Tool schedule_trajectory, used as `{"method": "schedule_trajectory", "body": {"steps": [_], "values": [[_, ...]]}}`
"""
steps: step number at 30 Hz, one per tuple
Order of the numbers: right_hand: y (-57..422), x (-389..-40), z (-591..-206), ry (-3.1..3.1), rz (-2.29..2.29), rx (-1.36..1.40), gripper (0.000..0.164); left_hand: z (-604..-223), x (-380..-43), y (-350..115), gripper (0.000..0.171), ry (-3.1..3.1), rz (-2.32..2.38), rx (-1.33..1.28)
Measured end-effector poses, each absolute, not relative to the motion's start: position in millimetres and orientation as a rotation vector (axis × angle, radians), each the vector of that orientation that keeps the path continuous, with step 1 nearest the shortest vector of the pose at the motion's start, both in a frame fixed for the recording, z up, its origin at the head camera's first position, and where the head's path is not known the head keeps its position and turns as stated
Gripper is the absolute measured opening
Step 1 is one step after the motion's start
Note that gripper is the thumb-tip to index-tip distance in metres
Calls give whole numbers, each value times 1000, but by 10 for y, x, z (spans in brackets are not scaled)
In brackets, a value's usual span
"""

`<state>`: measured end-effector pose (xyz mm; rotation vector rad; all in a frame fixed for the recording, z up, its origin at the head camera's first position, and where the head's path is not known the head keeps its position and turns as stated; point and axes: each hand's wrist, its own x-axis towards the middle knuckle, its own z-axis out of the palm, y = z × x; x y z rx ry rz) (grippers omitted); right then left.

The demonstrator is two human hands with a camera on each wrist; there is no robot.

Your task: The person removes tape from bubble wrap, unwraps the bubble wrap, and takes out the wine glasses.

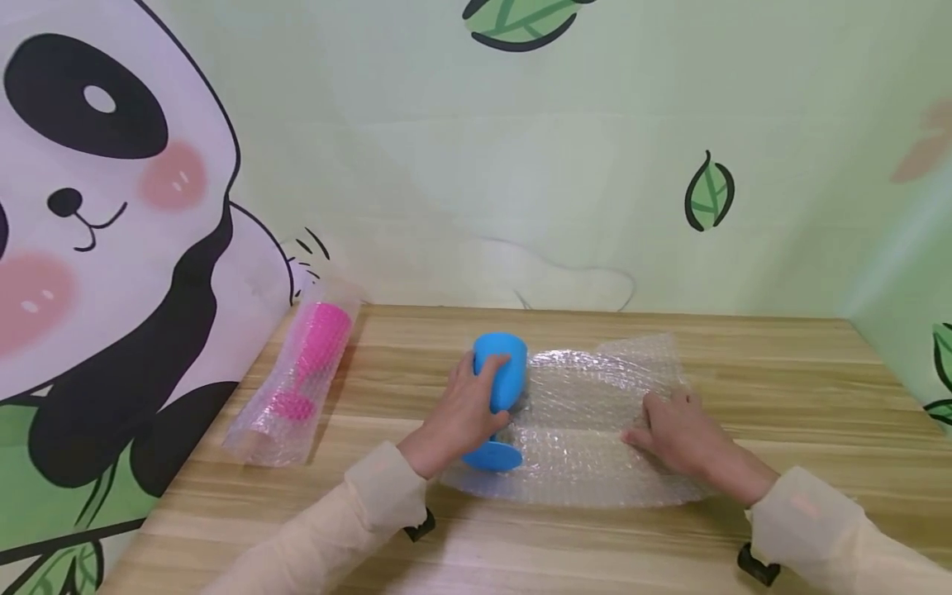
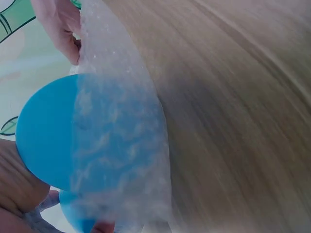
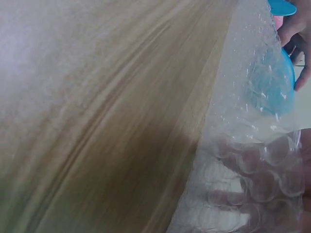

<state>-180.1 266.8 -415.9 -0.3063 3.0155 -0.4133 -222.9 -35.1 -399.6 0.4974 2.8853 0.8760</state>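
A blue plastic goblet [image 1: 511, 382] with a round foot lies on its side along the left part of a clear bubble wrap sheet [image 1: 573, 438]. My left hand [image 1: 463, 411] grips it around the cup and stem. In the left wrist view, a flap of the wrap partly covers the goblet's foot [image 2: 46, 128]. At the sheet's right side, my right hand [image 1: 684, 438] holds the wrap with its fingers curled. Those fingers show blurred through the bubbles [image 3: 265, 187] in the right wrist view.
To the left, a pink goblet [image 1: 321, 335] lies rolled in bubble wrap [image 1: 260, 442] near the back left edge of the wooden table [image 1: 803, 380]. A backdrop [image 1: 565, 190] printed with a panda and leaves rises behind the table.
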Motion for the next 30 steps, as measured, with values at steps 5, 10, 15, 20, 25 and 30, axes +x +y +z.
{"method": "schedule_trajectory", "body": {"steps": [5,10,15,20,25,30], "values": [[2666,-1804,-4174,3033,-413,-322,38,-3997,-2249,-400,85,2855,898,454],[2669,-1789,-4180,3056,-404,-348,37,-4007,-2265,-443,84,2843,930,474],[2670,-1781,-4190,3054,-428,-334,38,-4047,-2306,-500,76,2836,983,489],[2670,-1786,-4196,3046,-435,-324,37,-4032,-2338,-548,65,2875,985,498],[2676,-1797,-4198,3036,-417,-319,37,-3978,-2344,-547,62,2951,941,488],[2682,-1798,-4194,3035,-434,-323,37,-3921,-2330,-512,64,2947,952,374]]}}
